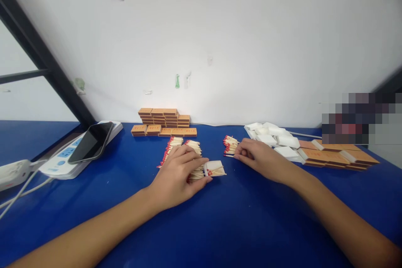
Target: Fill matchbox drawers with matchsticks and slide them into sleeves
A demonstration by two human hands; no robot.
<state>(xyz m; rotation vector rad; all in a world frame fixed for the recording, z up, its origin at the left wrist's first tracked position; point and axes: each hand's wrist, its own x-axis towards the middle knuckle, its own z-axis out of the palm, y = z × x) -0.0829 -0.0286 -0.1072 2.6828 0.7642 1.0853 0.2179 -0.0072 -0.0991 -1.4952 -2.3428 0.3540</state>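
Observation:
My left hand (179, 173) rests over rows of red-tipped matches (171, 146). Its thumb and index finger are closed about the left end of a small white matchbox tray (216, 167), in which a few matches lie. To the right of the tray, my right hand (256, 157) has its fingertips pinched together at the edge of a small pile of matches (230, 144). One match at the front of that pile runs into the fingertips; how many they hold is hidden.
Orange matchboxes (165, 119) are stacked against the wall. Several white trays (271, 134) lie heaped at the right, beside more orange boxes (336, 157), some partly slid apart. At the left, a phone (92, 142) lies on a white power strip (65, 163) with cables.

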